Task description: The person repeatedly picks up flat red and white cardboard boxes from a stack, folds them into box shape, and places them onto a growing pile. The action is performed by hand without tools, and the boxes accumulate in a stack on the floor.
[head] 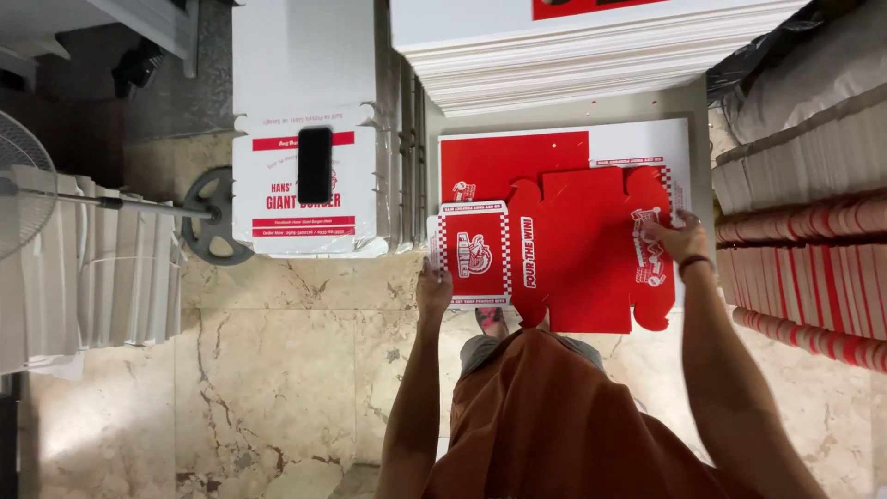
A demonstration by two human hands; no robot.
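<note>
A flat red die-cut carton blank (573, 245) with white print lies on top of a low stack of the same red-and-white blanks (637, 139) in front of me. My left hand (432, 288) grips the blank's left edge beside its checkered side panel (474, 253). Over at the right edge, my right hand (677, 238) holds the blank by its printed flap; a dark band is on that wrist. The blank is tilted slightly up toward me. My orange garment (545, 416) fills the lower middle.
A tall pile of white sheets (591, 55) stands behind the blanks. A white printed box stack (305, 185) at left carries a black phone (314, 164). Folded cartons line the right (804, 231). A fan (23, 194) and white stacks (102, 268) sit left on marble floor (277, 370).
</note>
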